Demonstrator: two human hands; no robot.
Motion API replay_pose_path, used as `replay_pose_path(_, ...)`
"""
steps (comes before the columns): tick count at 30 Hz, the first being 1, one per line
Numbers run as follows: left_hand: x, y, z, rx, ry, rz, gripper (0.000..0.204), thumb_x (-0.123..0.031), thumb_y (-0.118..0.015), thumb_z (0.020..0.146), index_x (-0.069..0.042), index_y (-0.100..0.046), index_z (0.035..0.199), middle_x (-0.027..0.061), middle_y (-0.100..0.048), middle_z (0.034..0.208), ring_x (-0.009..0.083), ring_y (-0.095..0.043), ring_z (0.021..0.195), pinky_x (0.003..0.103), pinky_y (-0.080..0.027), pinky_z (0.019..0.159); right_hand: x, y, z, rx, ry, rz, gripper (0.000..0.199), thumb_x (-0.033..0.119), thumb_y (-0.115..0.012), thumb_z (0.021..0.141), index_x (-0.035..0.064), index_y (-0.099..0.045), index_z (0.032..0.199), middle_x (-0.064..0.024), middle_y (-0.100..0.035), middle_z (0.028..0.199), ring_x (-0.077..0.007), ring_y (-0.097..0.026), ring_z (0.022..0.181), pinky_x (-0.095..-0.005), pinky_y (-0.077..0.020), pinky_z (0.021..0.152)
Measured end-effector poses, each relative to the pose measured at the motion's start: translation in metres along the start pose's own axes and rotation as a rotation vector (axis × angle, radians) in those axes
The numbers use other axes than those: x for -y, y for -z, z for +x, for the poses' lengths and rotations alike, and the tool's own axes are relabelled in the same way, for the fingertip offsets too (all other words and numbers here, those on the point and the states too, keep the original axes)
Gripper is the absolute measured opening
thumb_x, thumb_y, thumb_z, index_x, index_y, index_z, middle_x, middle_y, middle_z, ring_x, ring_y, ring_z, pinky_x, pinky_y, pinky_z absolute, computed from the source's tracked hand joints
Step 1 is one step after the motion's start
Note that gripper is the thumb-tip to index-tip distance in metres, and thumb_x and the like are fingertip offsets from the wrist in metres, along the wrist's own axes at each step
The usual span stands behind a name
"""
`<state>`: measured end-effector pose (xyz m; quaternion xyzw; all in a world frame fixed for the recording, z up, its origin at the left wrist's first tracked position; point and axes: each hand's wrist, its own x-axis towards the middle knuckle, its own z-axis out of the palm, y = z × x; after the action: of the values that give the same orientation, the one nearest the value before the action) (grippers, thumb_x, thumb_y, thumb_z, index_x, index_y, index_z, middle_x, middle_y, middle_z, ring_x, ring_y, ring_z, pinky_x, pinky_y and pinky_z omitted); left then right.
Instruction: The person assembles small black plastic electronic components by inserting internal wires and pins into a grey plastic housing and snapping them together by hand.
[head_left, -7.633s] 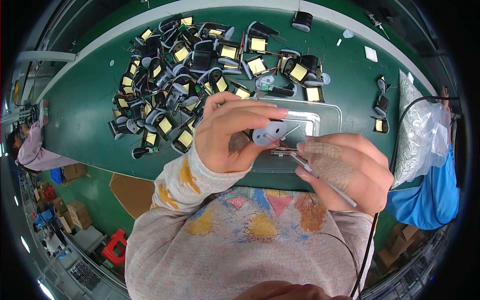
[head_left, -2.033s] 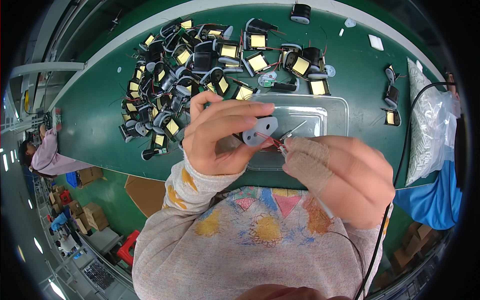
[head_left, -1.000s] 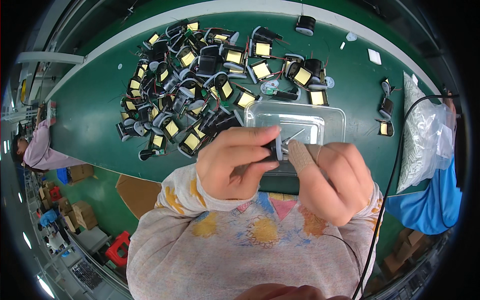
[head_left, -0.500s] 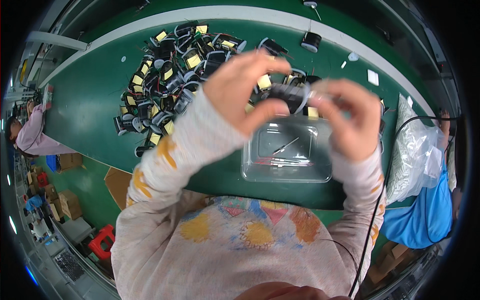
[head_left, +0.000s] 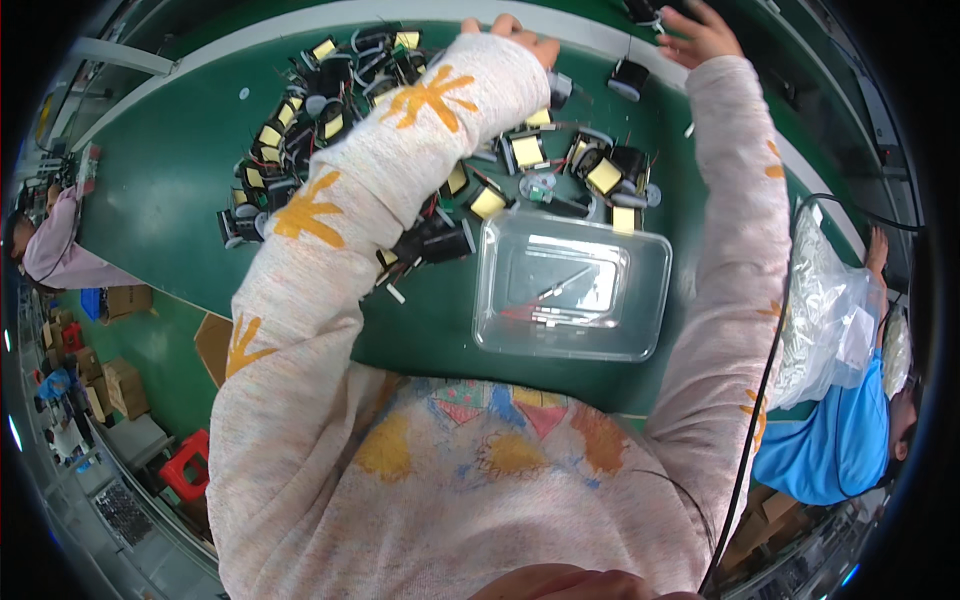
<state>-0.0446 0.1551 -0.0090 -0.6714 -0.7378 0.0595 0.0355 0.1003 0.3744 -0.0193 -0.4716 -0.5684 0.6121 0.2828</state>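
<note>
Beyond the sleeve, my left hand [head_left: 522, 38] reaches over the far edge of the pile with its fingers apart. Its palm side is hidden. A black part with a grey end [head_left: 562, 90] lies close beside it. My right hand [head_left: 705, 38] stretches to the far right, fingers spread and nothing seen in them. Just left of its fingertips is a black part [head_left: 642, 10] at the picture's upper rim. Many small black units with yellow pads [head_left: 526, 152], grey rings and thin wires lie about under my left arm. One black unit [head_left: 440, 240] sits beside that forearm.
In front of me stands a clear plastic tray [head_left: 655, 300] holding several thin tools. A black spool-like part [head_left: 628, 78] lies near the bench's far border. At right are a clear bag of white pieces [head_left: 815, 330], a black cable [head_left: 770, 370] and a person in blue [head_left: 840, 430].
Both hands have moved up and away from above the tray, the right one farther to the right. The black part with a grey ring that was between them is no longer there.
</note>
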Motion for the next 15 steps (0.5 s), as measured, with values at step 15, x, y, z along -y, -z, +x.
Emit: replay_pose_path(15,-0.028,0.070,-0.098,-0.530,-0.033,-1.547,0.026,0.007,-0.059,0.080,-0.001,-0.051,0.104,0.0056,-0.058,0.088,0.0093,-0.057,0.081,0.022,-0.047,0.072,-0.061,-0.025,-0.259,0.636,0.889,-1.147,0.021,0.000,-0.062,0.062,0.0057,-0.064,0.083,-0.0045,-0.058,0.101,-0.0209,-0.056,0.093,-0.0316,-0.0514,0.068)
